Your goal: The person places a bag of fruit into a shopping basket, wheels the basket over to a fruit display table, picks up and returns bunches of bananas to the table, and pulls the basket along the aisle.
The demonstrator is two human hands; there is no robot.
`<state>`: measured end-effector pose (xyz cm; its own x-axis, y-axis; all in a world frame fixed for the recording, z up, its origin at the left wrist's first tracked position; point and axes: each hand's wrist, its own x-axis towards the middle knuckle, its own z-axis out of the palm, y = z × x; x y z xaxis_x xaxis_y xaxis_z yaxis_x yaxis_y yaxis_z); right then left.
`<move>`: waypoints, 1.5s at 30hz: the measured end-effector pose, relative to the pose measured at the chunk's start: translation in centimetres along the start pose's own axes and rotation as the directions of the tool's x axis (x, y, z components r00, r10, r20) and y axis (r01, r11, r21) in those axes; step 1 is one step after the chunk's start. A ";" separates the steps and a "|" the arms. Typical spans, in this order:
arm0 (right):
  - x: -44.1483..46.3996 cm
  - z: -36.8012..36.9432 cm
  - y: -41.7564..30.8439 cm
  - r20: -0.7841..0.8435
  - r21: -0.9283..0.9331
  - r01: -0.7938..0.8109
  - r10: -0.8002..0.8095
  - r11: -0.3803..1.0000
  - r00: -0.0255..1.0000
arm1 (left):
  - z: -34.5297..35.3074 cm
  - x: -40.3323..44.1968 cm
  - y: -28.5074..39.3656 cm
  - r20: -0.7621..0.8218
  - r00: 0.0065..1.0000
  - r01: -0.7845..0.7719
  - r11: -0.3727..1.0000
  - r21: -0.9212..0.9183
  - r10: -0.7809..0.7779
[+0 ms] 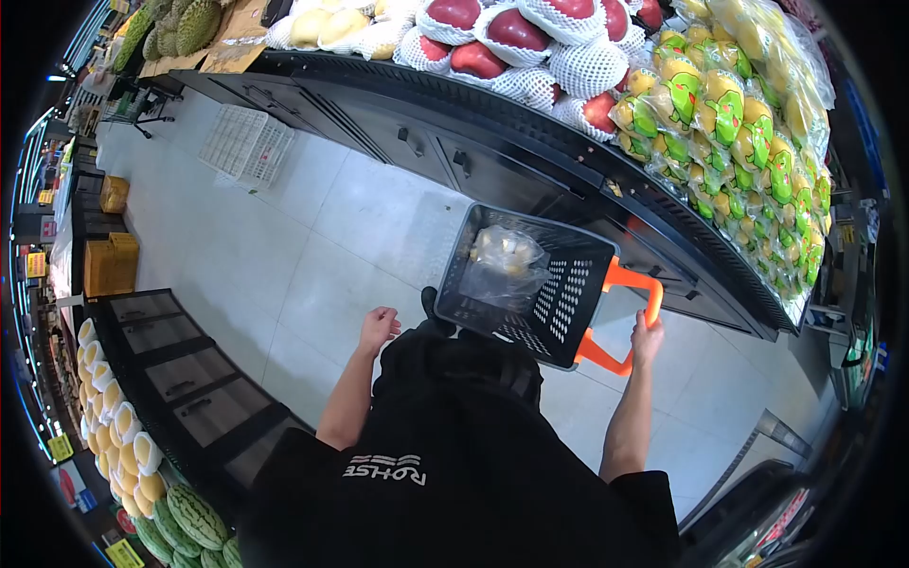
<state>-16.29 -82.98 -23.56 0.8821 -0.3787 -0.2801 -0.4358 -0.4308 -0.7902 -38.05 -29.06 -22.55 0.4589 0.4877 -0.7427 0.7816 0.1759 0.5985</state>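
My right hand (647, 339) is wrapped round the orange handle (653, 287) of a dark grey shopping basket (579, 308). The basket is tilted, so I look into its perforated inside. A clear plastic bag (507, 270) lies in it, with several pale yellowish pieces of produce showing through; their kind is not plain. On the other side of my body, my left hand (381, 328) hangs over the floor with its fingers curled in and nothing visible in them. It touches neither the basket nor the shelves.
A dark fruit stand (417, 142) curves along the front, bearing red fruit in foam nets (519, 30) and bagged yellow fruit (724, 114). A white crate (248, 145) sits on the pale floor (312, 213). Watermelons (194, 516) are at the lower left beside dark cabinets (180, 350).
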 end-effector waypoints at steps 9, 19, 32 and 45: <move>0.3 2.0 0.5 -0.045 -0.245 0.068 -0.082 0.967 0.996 | -0.5 0.5 0.9 0.127 0.988 -0.090 0.995 0.041 0.084; -3.1 4.9 -2.3 -0.121 -0.320 0.085 -0.129 0.944 0.984 | -5.2 1.5 -3.1 0.045 0.998 -0.046 0.999 0.019 0.045; -7.6 9.0 -6.8 -0.127 -0.399 0.069 -0.130 0.914 0.983 | -7.0 1.5 -1.9 0.115 0.992 -0.040 0.998 -0.043 0.045; -9.1 14.6 -7.8 -0.043 -0.208 -0.001 -0.008 0.978 0.999 | -7.8 2.2 -4.3 0.078 0.993 -0.087 0.996 -0.028 0.089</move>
<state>-18.29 -64.24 -22.78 0.8770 -0.4103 -0.2500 -0.4646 -0.5913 -0.6591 -43.67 -22.08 -24.37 0.5582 0.4332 -0.7076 0.7264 0.1570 0.6691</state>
